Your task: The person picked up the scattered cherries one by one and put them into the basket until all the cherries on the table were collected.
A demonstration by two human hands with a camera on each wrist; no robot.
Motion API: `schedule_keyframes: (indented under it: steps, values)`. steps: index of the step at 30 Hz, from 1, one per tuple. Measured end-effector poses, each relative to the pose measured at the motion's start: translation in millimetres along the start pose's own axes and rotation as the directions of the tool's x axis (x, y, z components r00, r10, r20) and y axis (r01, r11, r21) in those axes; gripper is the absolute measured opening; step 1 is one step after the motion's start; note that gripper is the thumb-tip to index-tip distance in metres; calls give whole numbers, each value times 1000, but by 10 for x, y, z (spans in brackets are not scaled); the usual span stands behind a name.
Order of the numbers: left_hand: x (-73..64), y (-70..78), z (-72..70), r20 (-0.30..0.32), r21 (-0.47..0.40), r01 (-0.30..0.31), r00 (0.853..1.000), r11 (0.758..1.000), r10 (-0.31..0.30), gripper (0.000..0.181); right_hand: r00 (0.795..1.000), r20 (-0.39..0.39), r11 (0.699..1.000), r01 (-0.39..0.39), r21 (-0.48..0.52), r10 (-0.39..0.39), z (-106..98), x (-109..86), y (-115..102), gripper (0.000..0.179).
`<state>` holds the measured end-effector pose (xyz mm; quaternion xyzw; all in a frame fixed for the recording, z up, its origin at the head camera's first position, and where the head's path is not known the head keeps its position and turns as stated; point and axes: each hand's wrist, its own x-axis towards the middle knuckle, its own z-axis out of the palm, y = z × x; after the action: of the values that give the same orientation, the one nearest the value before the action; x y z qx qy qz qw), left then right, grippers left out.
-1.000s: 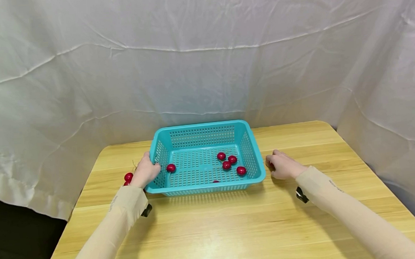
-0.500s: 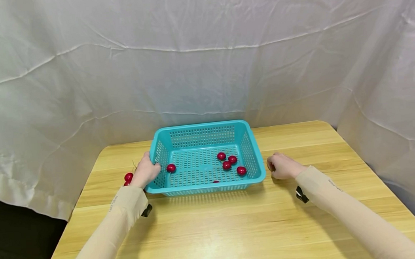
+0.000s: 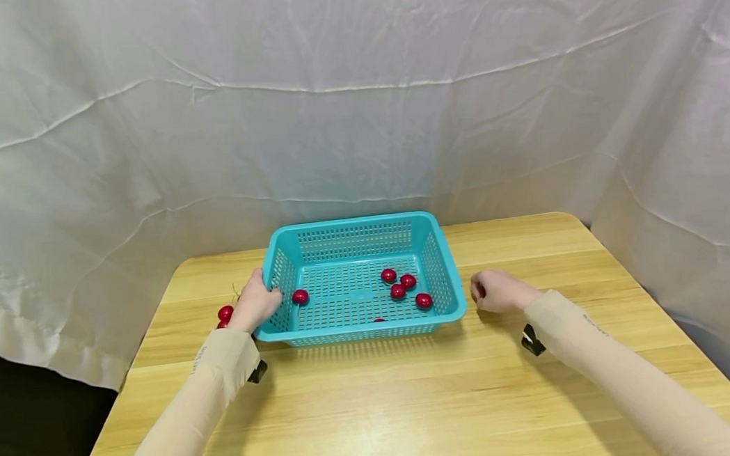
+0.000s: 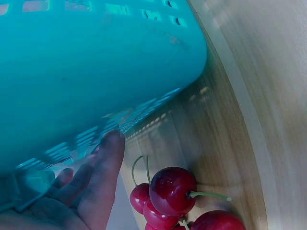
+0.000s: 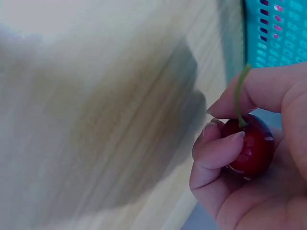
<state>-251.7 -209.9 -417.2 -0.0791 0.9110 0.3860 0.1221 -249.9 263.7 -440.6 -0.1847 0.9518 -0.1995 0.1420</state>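
Observation:
A turquoise perforated plastic basket point(image 3: 359, 331) stands toward the back of the table. My left hand point(image 3: 255, 304) grips its left rim, thumb over the inner side; in the left wrist view, fingers lie along the outer wall. Several red cherries lie inside, most grouped at the right point(image 3: 397, 291), with a lone cherry point(image 3: 300, 297) near the left wall. Just right of the basket, apart from it, my right hand point(image 3: 499, 291) holds one dark red cherry point(image 5: 254, 148) with a green stem. From the head view the curled fingers mostly hide that fruit.
More stemmed cherries point(image 4: 172, 191) sit in a cluster on the wooden table point(image 3: 376, 408), left of the basket beside my left hand. Pale cloth point(image 3: 359, 137) hangs behind the table and along both sides. A dark area point(image 3: 25, 416) lies beyond the left edge.
The right hand's fingers have curled in further around the held cherry, and the hand has shifted very slightly. My left hand, the basket and the other cherries stay in place.

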Motion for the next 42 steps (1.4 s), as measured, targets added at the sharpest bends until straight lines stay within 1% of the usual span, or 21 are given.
schedule_keyframes:
  steps: [5,13,19,25,31,35,39,42]
  values:
    - [-7,0,-6,-1,2,2,1000,1000,-2,64,1000,-14,1000,2,31,-2,-71,-24,-46,18]
    - [-15,4,-6,-2,-4,11,1000,1000,-11,64,998,-53,997,48,62,-44,-241,-50,-158,16]
    - [-17,5,-7,-5,-1,10,1000,1000,-10,64,994,-88,996,68,49,-64,-408,-65,-261,18]
    - [-13,5,-6,-2,-1,5,1000,1000,-5,63,982,-153,993,113,30,-107,-577,-100,-403,17]
    - [-2,8,-5,1,2,8,1000,1000,-8,64,962,-228,988,152,-21,-153,-735,-100,-558,14]
    - [0,11,-2,-1,2,7,1000,1000,-7,63,938,-289,981,183,-60,-192,-830,-100,-708,13]
    - [-1,14,-2,-2,1,4,1000,1000,-4,63,918,-331,976,208,-66,-218,-902,-108,-880,12]
    - [-6,16,-2,0,0,5,1000,1000,-5,63,899,-363,969,235,-74,-246,-937,-110,-1001,11]
